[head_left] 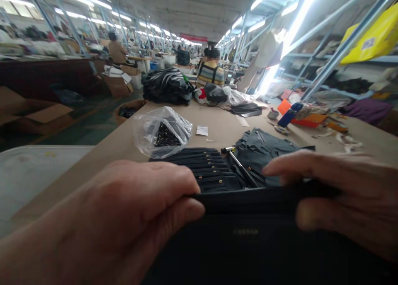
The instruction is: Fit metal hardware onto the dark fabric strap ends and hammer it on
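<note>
Close in front of me is a black bag point(245, 252) with small gold lettering on its front, its top edge turned up toward me. My left hand point(124, 210) pinches that edge between thumb and forefinger. On the other side my right hand point(338, 194), slightly blurred, grips the same edge, thumb in front and fingers behind. Beyond the bag lies a row of black straps point(192, 163) with gold studs. Beside them rests a hammer-like tool point(239, 165) with a silver shaft, next to a pile of dark fabric pieces point(264, 146).
A clear plastic bag point(164, 131) of black parts with metal fittings lies on the table point(124, 140), near a white paper point(202, 130). Black material point(168, 86) is heaped at the far end. Orange trays point(307, 119) stand right; cartons point(34, 111) sit left. People work farther off.
</note>
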Tool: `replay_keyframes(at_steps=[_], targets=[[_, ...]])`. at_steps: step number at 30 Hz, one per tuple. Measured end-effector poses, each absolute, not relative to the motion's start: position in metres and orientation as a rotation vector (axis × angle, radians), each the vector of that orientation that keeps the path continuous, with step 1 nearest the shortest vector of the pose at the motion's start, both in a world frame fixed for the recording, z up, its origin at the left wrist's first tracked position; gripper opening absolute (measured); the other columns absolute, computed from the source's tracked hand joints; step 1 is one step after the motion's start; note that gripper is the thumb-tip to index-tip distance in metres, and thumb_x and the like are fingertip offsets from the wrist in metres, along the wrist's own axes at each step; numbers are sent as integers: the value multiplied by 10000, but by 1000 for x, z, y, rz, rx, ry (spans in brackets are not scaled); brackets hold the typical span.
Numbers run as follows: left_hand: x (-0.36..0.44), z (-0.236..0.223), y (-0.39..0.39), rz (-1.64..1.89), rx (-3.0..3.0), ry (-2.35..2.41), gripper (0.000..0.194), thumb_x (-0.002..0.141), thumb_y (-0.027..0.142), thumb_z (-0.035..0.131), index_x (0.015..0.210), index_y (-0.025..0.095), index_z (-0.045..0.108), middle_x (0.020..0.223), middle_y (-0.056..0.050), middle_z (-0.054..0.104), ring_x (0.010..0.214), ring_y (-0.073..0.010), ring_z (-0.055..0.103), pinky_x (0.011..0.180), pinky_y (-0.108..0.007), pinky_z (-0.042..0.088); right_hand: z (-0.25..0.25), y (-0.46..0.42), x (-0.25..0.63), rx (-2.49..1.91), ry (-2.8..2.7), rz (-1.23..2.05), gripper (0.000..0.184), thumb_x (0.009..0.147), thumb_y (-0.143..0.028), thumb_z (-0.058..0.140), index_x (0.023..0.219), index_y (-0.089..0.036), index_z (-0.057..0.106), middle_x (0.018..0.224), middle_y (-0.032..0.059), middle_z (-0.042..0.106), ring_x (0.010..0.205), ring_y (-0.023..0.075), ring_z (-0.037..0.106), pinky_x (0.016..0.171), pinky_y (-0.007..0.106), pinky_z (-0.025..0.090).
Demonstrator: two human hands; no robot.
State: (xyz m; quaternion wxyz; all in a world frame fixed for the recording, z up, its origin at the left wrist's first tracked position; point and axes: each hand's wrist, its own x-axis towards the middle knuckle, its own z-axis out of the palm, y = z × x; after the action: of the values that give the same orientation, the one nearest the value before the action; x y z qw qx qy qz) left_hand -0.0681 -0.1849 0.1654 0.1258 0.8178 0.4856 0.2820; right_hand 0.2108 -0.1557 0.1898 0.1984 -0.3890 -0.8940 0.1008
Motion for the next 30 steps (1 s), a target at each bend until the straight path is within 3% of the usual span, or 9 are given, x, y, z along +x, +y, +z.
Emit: replay_keyframes(at_steps=[4,8,12,18,24,27,30], targets=[[-71,112,-151,260,2353,1412,288,890,343,424,689,215,586,645,19,613,590,-120,567,540,-217,399,103,-123,226,-1354,-2355,1106,200,815,-373,616,970,-259,671,824,-39,680,712,140,605,629,228,451],[-64,53,-121,-26,2327,1543,257,901,315,412,753,196,585,775,-40,675,757,-190,639,689,-287,438,21,-97,224,-1493,-2118,1398,202,776,-327,611,878,-165,677,769,-17,649,695,135,558,630,229,426],[-65,31,-105,-115,2317,1632,282,914,322,382,783,189,593,814,-76,691,798,-219,659,726,-318,448,-5,-79,219,-1545,-2106,1319,205,793,-335,582,802,-150,669,689,-20,610,629,117,512,588,225,386],[-68,22,-96,-209,2287,1692,303,916,346,381,828,179,619,825,-98,700,812,-233,672,726,-330,458,-17,-67,209,-1582,-2412,725,219,860,-276,532,713,-180,664,710,17,640,668,134,545,638,235,373],[-55,23,-97,-284,2417,1695,276,901,280,402,890,152,646,860,-124,685,811,-271,659,732,-393,478,-29,-65,208,-1623,-2476,615,210,869,-280,539,743,-186,679,743,32,678,706,144,593,650,231,373],[-32,25,-103,-147,2646,1566,275,874,172,409,966,156,668,1004,-140,668,965,-300,620,842,-450,472,-27,-63,208,-1637,-2503,607,198,865,-292,554,764,-189,689,768,30,690,730,145,604,647,230,374],[-6,16,-114,-81,2689,1236,370,851,180,463,1185,195,622,1274,-113,594,1206,-305,509,1003,-458,420,-24,-63,208,-1671,-2508,582,195,865,-332,568,793,-198,691,797,24,693,777,153,617,671,232,394]])
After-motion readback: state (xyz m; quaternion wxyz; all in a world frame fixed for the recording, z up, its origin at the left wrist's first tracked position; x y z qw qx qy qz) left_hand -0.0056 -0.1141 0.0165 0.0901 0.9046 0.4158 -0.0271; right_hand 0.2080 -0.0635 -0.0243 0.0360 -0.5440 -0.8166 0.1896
